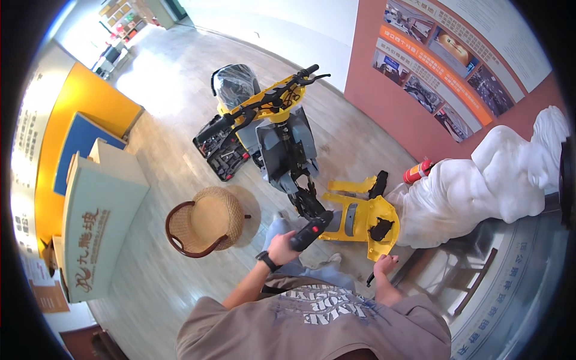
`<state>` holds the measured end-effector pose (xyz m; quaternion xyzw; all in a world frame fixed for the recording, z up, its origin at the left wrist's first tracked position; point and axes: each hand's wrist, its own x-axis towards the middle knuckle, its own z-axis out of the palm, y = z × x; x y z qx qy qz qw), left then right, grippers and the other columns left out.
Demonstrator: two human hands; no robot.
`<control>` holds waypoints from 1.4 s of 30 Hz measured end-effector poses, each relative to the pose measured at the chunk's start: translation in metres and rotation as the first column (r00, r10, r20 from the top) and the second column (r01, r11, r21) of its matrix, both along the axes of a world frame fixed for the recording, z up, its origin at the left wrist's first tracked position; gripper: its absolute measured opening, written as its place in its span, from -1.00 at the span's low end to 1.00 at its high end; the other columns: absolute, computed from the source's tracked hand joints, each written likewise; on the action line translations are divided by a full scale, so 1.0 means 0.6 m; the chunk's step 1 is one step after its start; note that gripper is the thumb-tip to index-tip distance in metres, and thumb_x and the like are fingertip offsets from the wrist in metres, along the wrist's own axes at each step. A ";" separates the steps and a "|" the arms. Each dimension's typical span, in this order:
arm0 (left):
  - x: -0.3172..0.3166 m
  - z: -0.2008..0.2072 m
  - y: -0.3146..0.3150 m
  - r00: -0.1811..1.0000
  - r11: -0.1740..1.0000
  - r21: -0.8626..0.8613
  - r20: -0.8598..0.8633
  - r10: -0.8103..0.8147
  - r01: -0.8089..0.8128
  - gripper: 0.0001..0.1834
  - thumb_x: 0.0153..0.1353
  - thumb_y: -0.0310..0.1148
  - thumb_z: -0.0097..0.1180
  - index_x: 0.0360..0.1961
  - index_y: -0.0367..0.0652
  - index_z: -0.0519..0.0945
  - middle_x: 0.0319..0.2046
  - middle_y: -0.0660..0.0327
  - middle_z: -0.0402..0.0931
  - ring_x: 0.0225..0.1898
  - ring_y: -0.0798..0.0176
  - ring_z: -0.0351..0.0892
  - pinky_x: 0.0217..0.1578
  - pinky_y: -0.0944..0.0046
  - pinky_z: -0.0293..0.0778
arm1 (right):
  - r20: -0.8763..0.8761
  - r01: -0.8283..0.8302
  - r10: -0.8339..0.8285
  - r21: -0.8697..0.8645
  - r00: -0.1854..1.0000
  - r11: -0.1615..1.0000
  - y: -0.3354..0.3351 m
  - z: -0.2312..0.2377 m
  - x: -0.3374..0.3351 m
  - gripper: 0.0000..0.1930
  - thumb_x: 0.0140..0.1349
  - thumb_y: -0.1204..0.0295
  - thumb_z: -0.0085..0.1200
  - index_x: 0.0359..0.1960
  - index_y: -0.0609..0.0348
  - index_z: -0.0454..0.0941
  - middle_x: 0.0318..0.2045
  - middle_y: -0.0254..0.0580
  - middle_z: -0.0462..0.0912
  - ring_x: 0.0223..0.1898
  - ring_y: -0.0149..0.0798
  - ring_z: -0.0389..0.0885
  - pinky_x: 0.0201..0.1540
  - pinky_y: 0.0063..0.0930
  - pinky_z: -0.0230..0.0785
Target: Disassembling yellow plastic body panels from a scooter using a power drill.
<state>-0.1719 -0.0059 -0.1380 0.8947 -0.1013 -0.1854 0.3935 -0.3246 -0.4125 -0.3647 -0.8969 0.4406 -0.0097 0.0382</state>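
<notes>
My left hand, with a watch on the wrist, is closed on the lower end of a black elongated device with a red spot on its side. The device's far end lies close to the front of a partly stripped yellow scooter, whose handlebar and dark inner frame are exposed. My right hand is closed to the right, just below a yellow body panel. A short thin black piece sticks out of its fist; its kind is not clear.
A wicker chair with a wooden rim stands left of me. Behind it lies an opened tool case. A red fire extinguisher and a white draped statue stand on the right. A pale counter is far left.
</notes>
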 end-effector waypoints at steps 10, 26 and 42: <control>0.260 -0.068 0.081 0.768 0.777 -0.043 -0.120 -0.629 0.629 -0.64 0.00 -0.17 0.35 -0.18 -0.05 0.63 -0.42 -0.10 0.67 -0.28 -0.24 0.68 -0.21 -0.18 0.58 | -0.090 0.320 -0.332 -0.123 0.939 0.939 0.276 0.029 -0.070 -0.74 0.23 0.30 0.09 -0.38 0.24 0.73 -0.12 -0.02 0.59 0.01 0.04 0.49 -0.03 -0.02 0.36; 0.379 -0.147 0.248 0.347 0.351 0.041 -0.293 -0.891 0.936 -0.42 -0.10 -0.21 0.43 0.01 -0.15 0.66 -0.28 -0.12 0.72 -0.20 -0.21 0.73 -0.13 -0.09 0.64 | 0.043 0.849 -0.856 0.108 0.516 0.517 0.788 0.014 0.069 -0.72 0.30 0.30 0.07 -0.39 0.27 0.70 -0.07 0.01 0.51 -0.01 0.16 0.43 0.07 0.03 0.31; 0.423 -0.158 0.294 0.450 0.524 -0.051 -0.445 -0.774 0.850 -0.83 0.12 -0.48 0.25 -0.58 -0.29 0.61 -0.69 0.22 0.60 -0.67 0.31 0.61 -0.57 0.26 0.48 | 0.096 0.968 -0.981 0.168 0.169 0.184 0.972 -0.022 0.070 -0.75 0.25 0.33 0.12 -0.40 0.30 0.68 -0.03 -0.05 0.47 0.01 0.18 0.41 0.01 0.10 0.40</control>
